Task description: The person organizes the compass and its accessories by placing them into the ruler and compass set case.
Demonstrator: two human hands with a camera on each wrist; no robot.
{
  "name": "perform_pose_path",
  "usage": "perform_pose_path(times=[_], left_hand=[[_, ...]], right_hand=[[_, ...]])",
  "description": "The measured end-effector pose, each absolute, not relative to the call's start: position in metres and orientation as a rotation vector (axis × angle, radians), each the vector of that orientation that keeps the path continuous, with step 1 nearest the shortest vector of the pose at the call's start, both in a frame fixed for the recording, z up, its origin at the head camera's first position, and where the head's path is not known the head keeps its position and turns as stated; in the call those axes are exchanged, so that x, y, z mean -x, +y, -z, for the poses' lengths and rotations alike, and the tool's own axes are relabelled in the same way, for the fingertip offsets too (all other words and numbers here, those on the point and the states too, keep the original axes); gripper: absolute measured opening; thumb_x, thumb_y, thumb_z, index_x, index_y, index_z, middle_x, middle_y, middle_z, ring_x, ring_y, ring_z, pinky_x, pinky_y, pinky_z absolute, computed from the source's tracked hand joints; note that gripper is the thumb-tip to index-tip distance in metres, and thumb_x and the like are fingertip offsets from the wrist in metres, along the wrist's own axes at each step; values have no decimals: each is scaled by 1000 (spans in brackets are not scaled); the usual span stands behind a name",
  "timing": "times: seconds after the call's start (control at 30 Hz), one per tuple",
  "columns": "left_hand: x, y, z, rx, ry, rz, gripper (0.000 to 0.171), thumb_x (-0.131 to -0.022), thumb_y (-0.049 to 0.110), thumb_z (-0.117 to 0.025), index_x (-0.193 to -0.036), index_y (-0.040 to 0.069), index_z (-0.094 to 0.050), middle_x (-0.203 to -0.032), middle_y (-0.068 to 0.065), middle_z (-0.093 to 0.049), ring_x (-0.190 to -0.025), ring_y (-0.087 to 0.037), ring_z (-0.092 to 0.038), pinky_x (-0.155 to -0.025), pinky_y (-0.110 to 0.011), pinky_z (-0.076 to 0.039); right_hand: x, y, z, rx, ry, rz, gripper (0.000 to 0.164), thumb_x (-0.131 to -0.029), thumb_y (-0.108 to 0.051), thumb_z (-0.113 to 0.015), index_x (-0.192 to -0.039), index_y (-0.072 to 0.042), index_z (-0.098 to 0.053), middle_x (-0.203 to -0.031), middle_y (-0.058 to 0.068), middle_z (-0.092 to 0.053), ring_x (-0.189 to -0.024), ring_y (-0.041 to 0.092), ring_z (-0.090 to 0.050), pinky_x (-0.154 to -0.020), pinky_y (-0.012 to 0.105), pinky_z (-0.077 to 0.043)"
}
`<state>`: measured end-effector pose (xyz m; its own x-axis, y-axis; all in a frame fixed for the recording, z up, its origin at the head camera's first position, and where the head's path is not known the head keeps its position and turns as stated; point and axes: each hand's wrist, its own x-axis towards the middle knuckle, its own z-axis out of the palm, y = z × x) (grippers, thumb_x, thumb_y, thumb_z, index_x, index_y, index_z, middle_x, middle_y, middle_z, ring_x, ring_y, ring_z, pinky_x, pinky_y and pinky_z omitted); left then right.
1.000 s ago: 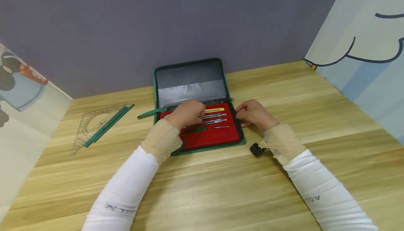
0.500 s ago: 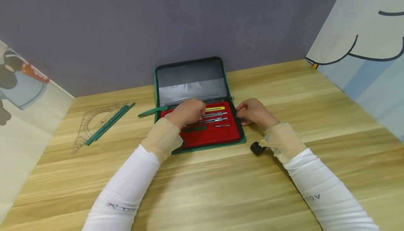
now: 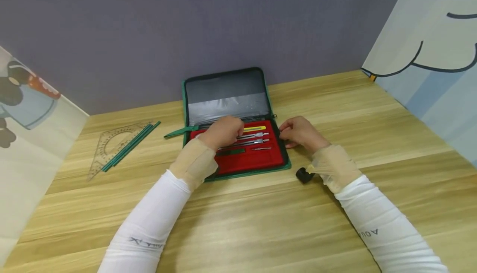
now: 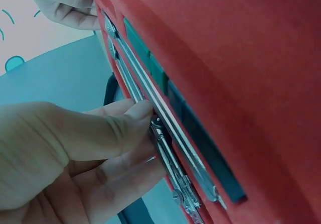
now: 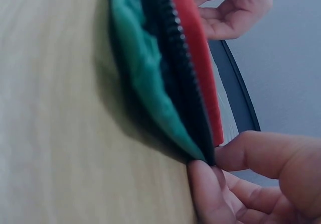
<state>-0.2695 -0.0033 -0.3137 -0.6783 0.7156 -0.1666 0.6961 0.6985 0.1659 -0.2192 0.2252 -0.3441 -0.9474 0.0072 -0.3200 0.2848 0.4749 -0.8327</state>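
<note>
A zippered green case of drawing instruments lies unfolded, its black lid (image 3: 227,86) leaning back and its red tray (image 3: 249,163) facing up. My left hand (image 3: 223,133) reaches over the tray. In the left wrist view its thumb and fingers pinch a metal compass (image 4: 173,161) near the hinge, the compass lying in its slot. Beside that one runs a second metal compass (image 4: 160,106). At the case's right side, my right hand (image 3: 301,134) pinches the zippered edge (image 5: 198,146) between thumb and fingers. A yellow strip (image 3: 255,129) and a small metal piece (image 3: 261,148) also sit in the tray.
On the left of the table lie a transparent set square (image 3: 100,144) and several green pencils (image 3: 128,148). The case's green strap (image 3: 175,133) sticks out leftward. A small black object (image 3: 304,175) is by the right wrist. A grey wall (image 3: 149,37) rises behind.
</note>
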Motion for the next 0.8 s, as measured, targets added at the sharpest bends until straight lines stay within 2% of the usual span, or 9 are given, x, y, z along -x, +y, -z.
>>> perform_pose_path(times=[0.2,0.4,0.63,0.8], left_hand=[[270,-2,313,-1149,2702,-220,9,-83,-3,-65,-84,5,-68,-87,-6,-65,-80,-20,-53,-76,-31,-48],[269,-2,311,-1120,2719,-230,9,-83,-3,-65,-81,6,-69,-87,-5,-65,-79,-20,-53,-76,-30,-48],[270,-4,313,-1059,2701,-268,11,-85,1,-64,-91,7,-72,-97,-5,-67,-89,-21,-58,-84,-31,-50],[269,-5,313,-1064,2695,-283,14,-84,0,-63,-93,6,-72,-99,-6,-67,-90,-21,-59,-84,-31,-50]], right_hand=[[220,227,345,-250,2456,1446,32,-85,0,-57,-115,11,-52,-95,14,-55,-67,11,-57,-58,25,-55],[220,227,344,-241,2453,1454,32,-85,0,-57,-115,11,-52,-94,13,-55,-68,11,-57,-58,25,-55],[220,226,345,-243,2445,1469,32,-85,1,-57,-114,11,-52,-93,12,-55,-68,11,-57,-58,25,-55],[220,227,345,-244,2450,1462,32,-85,1,-57,-114,11,-52,-93,13,-55,-68,11,-57,-58,26,-55]])
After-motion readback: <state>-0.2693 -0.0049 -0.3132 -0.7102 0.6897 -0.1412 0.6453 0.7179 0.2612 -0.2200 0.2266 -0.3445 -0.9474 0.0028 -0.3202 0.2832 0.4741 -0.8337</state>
